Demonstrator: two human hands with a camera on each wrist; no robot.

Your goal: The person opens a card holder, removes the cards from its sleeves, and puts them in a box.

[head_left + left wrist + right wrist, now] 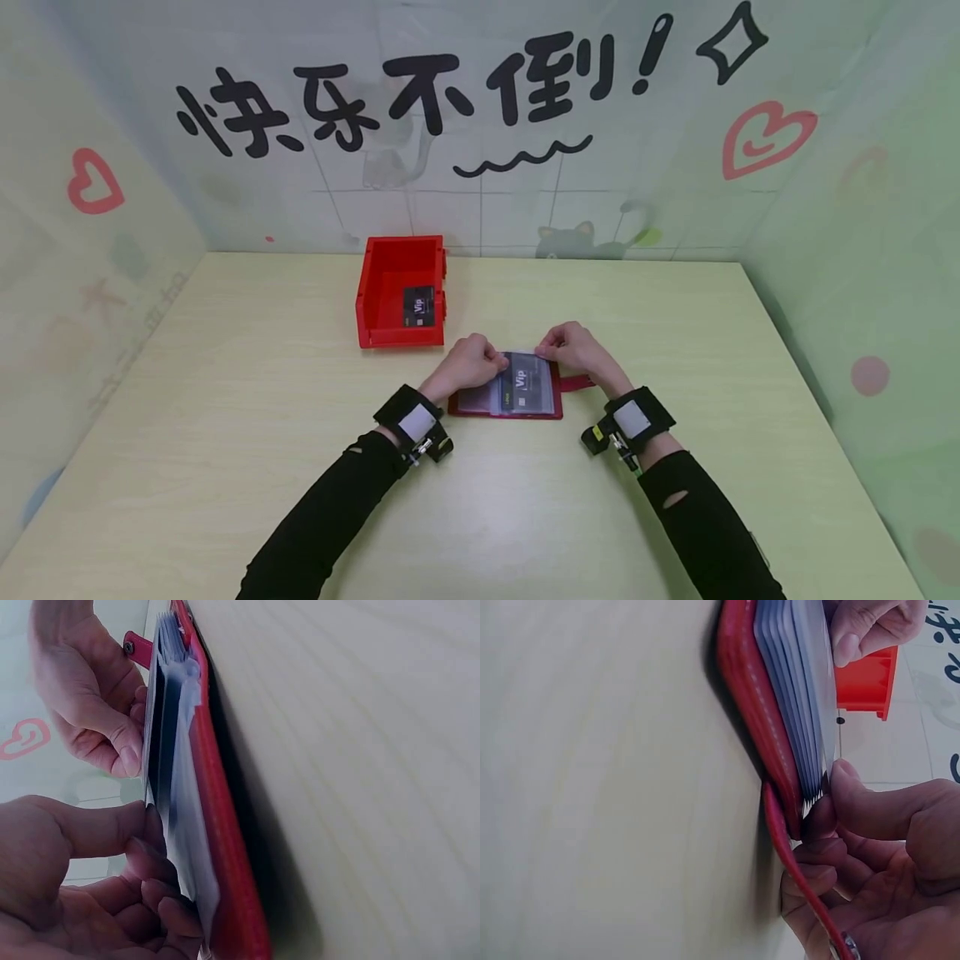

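A red card holder (pixel 557 400) lies open on the table, with a stack of clear plastic sleeves (pixel 791 697) inside. A dark "Vip" card (pixel 528 387) lies at the top sleeve on its right side. My left hand (pixel 471 363) pinches the card's left edge between thumb and fingers; the left wrist view shows that card (pixel 155 727) edge-on. With thumb and forefinger my right hand (pixel 576 347) pinches the sleeve's upper right corner. Its other fingers curl beneath, beside the holder's red snap strap (pixel 795 862).
A red open bin (pixel 401 337) stands at the back, left of centre, with another dark "Vip" card (pixel 418 307) inside. Printed cloth walls (pixel 645 167) close off the table (pixel 247 375) at the back and both sides.
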